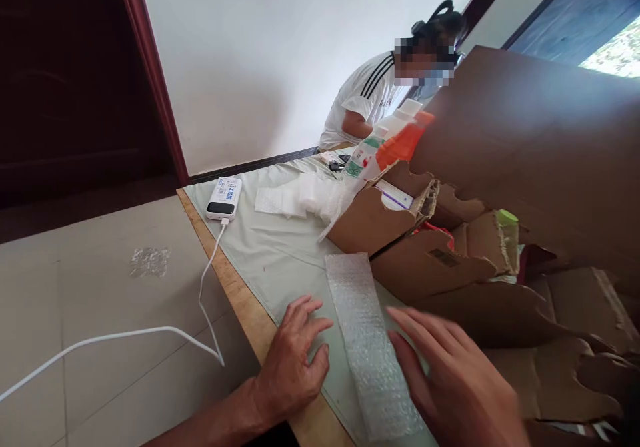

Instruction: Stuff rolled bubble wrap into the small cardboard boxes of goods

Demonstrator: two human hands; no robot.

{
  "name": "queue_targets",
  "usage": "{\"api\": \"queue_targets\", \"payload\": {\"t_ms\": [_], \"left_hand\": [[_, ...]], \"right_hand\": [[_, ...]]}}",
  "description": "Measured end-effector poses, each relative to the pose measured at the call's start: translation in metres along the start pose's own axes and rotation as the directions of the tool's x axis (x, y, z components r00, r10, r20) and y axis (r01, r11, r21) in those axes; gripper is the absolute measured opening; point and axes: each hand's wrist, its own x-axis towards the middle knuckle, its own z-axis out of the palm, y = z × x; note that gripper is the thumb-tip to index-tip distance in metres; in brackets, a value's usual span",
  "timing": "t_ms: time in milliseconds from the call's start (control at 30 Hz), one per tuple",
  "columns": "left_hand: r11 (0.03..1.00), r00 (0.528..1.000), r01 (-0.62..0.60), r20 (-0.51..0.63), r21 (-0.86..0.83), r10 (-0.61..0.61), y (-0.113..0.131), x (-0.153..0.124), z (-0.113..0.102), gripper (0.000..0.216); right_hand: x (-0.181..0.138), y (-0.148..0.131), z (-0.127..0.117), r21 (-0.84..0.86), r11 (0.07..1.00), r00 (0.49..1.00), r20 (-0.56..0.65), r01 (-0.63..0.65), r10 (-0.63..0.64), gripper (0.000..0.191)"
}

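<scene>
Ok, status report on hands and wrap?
Left hand flat on cloth, open. Right hand open, at bubble wrap edge. Cardboard crowds the strip's right.

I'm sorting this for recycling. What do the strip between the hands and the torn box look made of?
The strip looks like clear bubble wrap: translucent plastic, dimpled with small cells. The torn box looks like brown cardboard, matte, with ragged edges.

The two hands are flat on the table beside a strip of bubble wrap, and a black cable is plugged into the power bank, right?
Not quite: the head view shows the cable in the power bank is white. The rest holds.
</scene>
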Motion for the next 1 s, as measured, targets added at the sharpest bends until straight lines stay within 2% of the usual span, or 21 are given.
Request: {"api": "queue_targets", "payload": {"t_ms": [67,133,200,300,367,400,500,567,700,767,833,900,933,1000], "left_hand": [[1.0,1.0,0.009,0.006,-0.018,-0.009,0.0,0.0,-0.002,0.044],[0.999,1.0,0.029,0.009,-0.045,-0.029,-0.001,0.0,-0.003,0.044],[0.997,1.0,0.03,0.007,-0.074,-0.03,-0.003,0.001,-0.002,0.042],[0.995,1.0,0.007,-0.022,-0.1,-0.009,-0.008,0.001,0.001,0.043],[0.993,0.999,-0.016,-0.045,-0.114,0.011,-0.011,0.001,0.004,0.045],[0.992,0.998,-0.025,-0.052,-0.125,0.019,-0.012,0.001,0.005,0.046],[0.986,0.998,-0.038,-0.057,-0.165,0.029,-0.013,0.002,0.006,0.048],[0.981,0.998,-0.034,-0.061,-0.189,0.023,-0.013,0.003,0.006,0.049],[0.967,0.998,-0.014,-0.057,-0.254,-0.001,-0.013,0.004,0.004,0.048],[0.951,0.998,0.021,-0.055,-0.308,-0.039,-0.012,0.004,0.002,0.049],[0.915,0.991,0.104,-0.04,-0.391,-0.129,-0.011,0.002,-0.001,0.052],[0.82,0.962,0.243,0.023,-0.518,-0.271,-0.009,0.001,-0.006,0.055],[0.731,0.935,0.319,0.074,-0.603,-0.347,-0.008,0.0,-0.008,0.056],[0.478,0.879,0.399,0.179,-0.782,-0.441,-0.007,0.002,-0.012,0.063]], "right_hand": [[0.061,-0.013,0.017,-0.099,0.983,0.988,-0.005,0.153,-0.154,0.026],[0.111,-0.019,0.044,-0.198,0.948,0.967,0.108,0.247,-0.23,0.026],[0.147,-0.016,0.072,-0.256,0.907,0.931,0.236,0.335,-0.278,0.026],[0.178,-0.003,0.094,-0.254,0.878,0.891,0.324,0.407,-0.319,0.026],[0.189,0.006,0.092,-0.251,0.882,0.896,0.31,0.399,-0.317,0.029],[0.192,0.01,0.088,-0.246,0.895,0.914,0.262,0.372,-0.309,0.029],[0.193,0.012,0.071,-0.144,0.963,0.971,-0.026,0.23,-0.236,0.026],[0.186,0.008,0.062,-0.022,0.986,0.968,-0.192,0.163,-0.164,0.022],[0.161,-0.013,0.051,0.131,0.986,0.949,-0.309,0.105,-0.06,0.015],[0.145,-0.026,0.044,0.151,0.981,0.941,-0.333,0.121,-0.065,0.015],[0.126,-0.038,0.036,0.151,0.973,0.938,-0.327,0.175,-0.118,0.018],[0.104,-0.048,0.029,0.161,0.959,0.933,-0.314,0.232,-0.173,0.02],[0.092,-0.052,0.026,0.173,0.952,0.931,-0.313,0.251,-0.189,0.02],[0.068,-0.057,0.021,0.203,0.943,0.928,-0.322,0.263,-0.189,0.022]]}}
